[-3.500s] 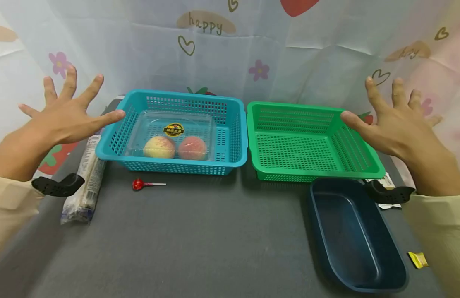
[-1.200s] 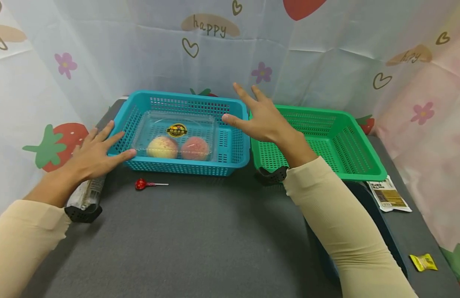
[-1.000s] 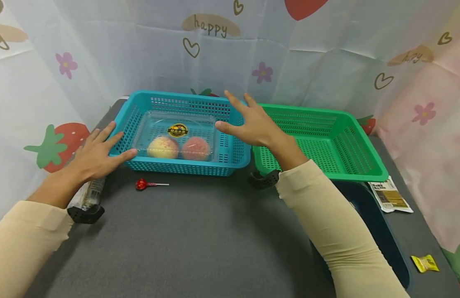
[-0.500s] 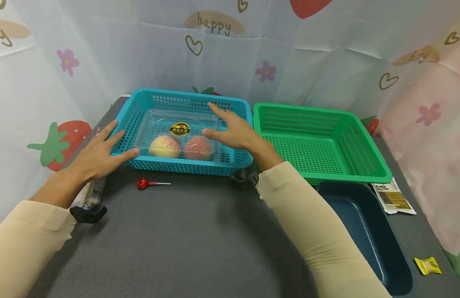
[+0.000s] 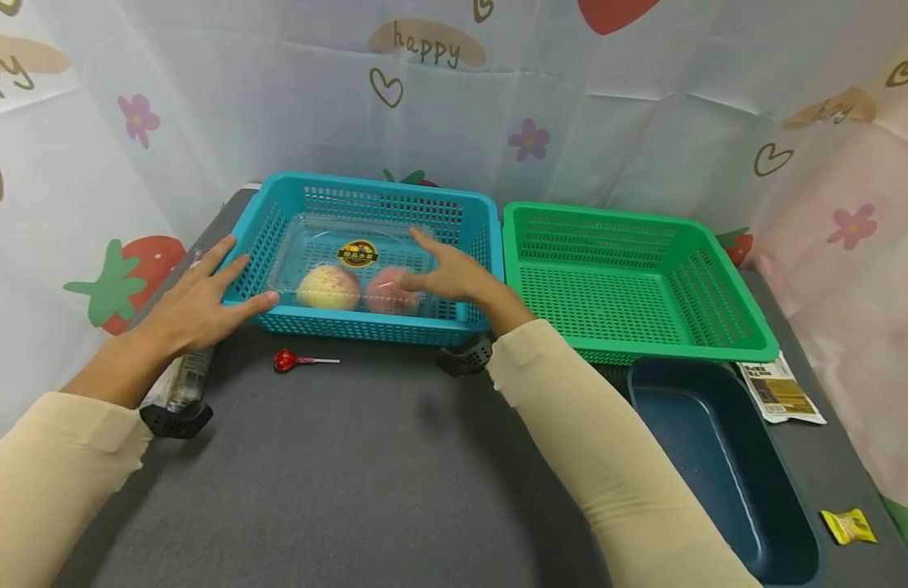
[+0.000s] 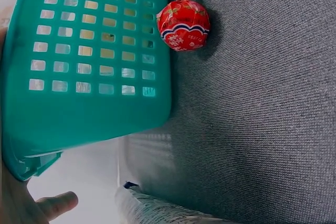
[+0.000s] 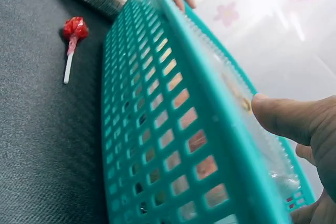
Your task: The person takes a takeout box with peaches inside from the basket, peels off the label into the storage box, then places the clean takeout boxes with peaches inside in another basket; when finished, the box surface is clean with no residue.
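Right hand (image 5: 454,273), fingers parted, over the clear plastic box (image 5: 357,255) of two peaches (image 5: 329,287)
Its fingers point in from the box's three o'clock; whether they touch it is unclear. The left hand (image 5: 193,314), fingers spread, rests at the nine-o'clock rim of the blue basket (image 5: 373,327) around the box. From that basket, a red lollipop (image 5: 287,360) lies on the surface (image 5: 366,474) at seven o'clock; the green basket (image 5: 601,306) stands at three.

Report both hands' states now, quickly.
Left hand: open, at the left end of the blue basket.
Right hand: open, over the clear box; contact unclear.
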Demonstrator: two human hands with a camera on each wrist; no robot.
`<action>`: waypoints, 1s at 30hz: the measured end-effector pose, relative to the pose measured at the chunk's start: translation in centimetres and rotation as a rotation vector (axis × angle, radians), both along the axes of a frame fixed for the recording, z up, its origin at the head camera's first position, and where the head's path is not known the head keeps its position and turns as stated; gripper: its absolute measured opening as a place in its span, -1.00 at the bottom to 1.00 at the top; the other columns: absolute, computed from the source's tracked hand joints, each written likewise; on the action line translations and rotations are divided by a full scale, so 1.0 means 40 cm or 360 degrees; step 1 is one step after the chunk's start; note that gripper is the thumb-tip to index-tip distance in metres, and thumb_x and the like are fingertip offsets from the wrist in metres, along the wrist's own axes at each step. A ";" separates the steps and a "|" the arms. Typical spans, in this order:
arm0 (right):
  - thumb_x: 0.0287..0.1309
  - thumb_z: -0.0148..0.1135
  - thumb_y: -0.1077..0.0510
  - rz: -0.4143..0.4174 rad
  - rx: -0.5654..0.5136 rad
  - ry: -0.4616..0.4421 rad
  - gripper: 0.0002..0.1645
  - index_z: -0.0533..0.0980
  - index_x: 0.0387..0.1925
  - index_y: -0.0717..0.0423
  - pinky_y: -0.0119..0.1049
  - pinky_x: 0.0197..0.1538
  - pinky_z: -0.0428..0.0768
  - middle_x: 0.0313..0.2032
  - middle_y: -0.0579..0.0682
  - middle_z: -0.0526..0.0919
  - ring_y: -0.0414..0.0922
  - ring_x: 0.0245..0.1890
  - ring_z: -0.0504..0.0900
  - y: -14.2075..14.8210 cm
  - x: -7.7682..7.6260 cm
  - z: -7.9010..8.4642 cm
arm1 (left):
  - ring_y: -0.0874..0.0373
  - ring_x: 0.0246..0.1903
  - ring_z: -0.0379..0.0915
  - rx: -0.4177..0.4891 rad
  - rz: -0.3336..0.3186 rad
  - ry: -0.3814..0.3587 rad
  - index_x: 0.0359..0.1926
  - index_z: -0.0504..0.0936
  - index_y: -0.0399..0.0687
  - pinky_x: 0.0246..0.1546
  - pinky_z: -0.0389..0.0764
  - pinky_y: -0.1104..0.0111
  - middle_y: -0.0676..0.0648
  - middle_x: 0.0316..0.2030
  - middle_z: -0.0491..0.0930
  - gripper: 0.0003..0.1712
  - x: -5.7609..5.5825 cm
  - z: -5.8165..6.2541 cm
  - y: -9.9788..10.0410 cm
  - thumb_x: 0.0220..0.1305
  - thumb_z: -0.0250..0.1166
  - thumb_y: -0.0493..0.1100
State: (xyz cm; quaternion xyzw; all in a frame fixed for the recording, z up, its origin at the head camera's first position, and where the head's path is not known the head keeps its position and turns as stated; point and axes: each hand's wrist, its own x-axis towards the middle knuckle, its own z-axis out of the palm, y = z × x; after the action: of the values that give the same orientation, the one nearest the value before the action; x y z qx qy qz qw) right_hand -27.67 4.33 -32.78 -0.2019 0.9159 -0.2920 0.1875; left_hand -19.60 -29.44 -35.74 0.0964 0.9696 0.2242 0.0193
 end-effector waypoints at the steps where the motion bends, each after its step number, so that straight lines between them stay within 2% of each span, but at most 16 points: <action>1: 0.25 0.20 -0.20 0.0001 -0.0009 -0.0016 0.03 -0.19 0.53 -0.25 0.11 0.32 0.16 0.50 -0.04 -0.13 0.08 0.44 -0.04 -0.002 0.000 -0.004 | -0.40 0.38 -0.43 0.0002 -0.0003 0.0001 0.47 -0.05 -0.34 0.15 -0.14 -0.42 -0.23 0.49 -0.39 0.03 0.000 0.000 0.000 0.32 0.03 0.33; 12: 0.25 0.22 -0.17 -0.0091 -0.0043 -0.0138 0.04 -0.17 0.54 -0.20 0.12 0.29 0.22 0.49 0.05 -0.07 0.11 0.43 -0.02 -0.015 0.006 -0.025 | -0.37 0.39 -0.44 0.0012 -0.0022 -0.0001 0.47 -0.05 -0.36 0.17 -0.14 -0.39 -0.23 0.49 -0.40 0.03 0.002 0.000 -0.003 0.33 0.03 0.31; 15: 0.24 0.23 -0.16 -0.0148 -0.0110 -0.0195 0.03 -0.17 0.53 -0.26 0.12 0.17 0.38 0.49 0.04 -0.07 0.14 0.39 0.09 -0.015 0.010 -0.027 | -0.38 0.39 -0.45 0.0017 -0.0019 -0.0002 0.47 -0.05 -0.35 0.18 -0.15 -0.38 -0.22 0.49 -0.40 0.02 0.000 -0.002 -0.002 0.33 0.03 0.32; 19: 0.26 0.22 -0.12 -0.0269 -0.0275 -0.0339 -0.01 -0.16 0.51 -0.43 0.12 -0.06 0.55 0.50 -0.03 -0.11 0.18 0.32 0.22 -0.012 0.017 -0.027 | -0.39 0.38 -0.49 0.0024 -0.0003 -0.0025 0.48 -0.07 -0.32 0.17 -0.17 -0.39 -0.19 0.49 -0.43 0.03 0.000 -0.003 0.000 0.33 0.03 0.33; 22: 0.30 0.20 -0.03 -0.0357 -0.0451 -0.0409 -0.06 -0.13 0.49 -0.51 0.12 -0.12 0.58 0.50 -0.10 -0.14 0.17 0.33 0.21 -0.007 0.020 -0.025 | -0.38 0.38 -0.50 0.0030 0.0006 -0.0034 0.48 -0.08 -0.30 0.17 -0.19 -0.40 -0.17 0.49 -0.45 0.04 -0.001 -0.004 0.001 0.32 0.03 0.34; 25: 0.33 0.16 0.09 -0.0391 -0.0651 -0.0402 -0.09 -0.09 0.49 -0.49 0.15 -0.11 0.58 0.50 -0.13 -0.14 0.11 0.37 0.14 -0.004 0.024 -0.021 | -0.38 0.39 -0.48 0.0029 0.0010 -0.0018 0.48 -0.06 -0.31 0.17 -0.18 -0.40 -0.17 0.49 -0.44 0.03 0.000 -0.004 0.000 0.32 0.03 0.34; 30: 0.31 0.13 0.20 -0.0426 -0.0918 -0.0381 -0.09 -0.03 0.50 -0.45 0.14 -0.15 0.60 0.49 -0.16 -0.14 0.10 0.36 0.15 0.002 0.035 -0.012 | -0.38 0.39 -0.47 0.0026 0.0009 -0.0016 0.48 -0.06 -0.31 0.17 -0.18 -0.40 -0.17 0.49 -0.44 0.04 0.003 -0.001 -0.004 0.33 0.03 0.34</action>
State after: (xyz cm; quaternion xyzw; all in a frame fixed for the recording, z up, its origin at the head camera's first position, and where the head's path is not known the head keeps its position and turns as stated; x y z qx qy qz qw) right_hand -26.29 4.40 -33.26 -0.0888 0.7854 -0.5828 0.1887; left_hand -19.49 -29.59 -35.80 0.0925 0.9679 0.2327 0.0227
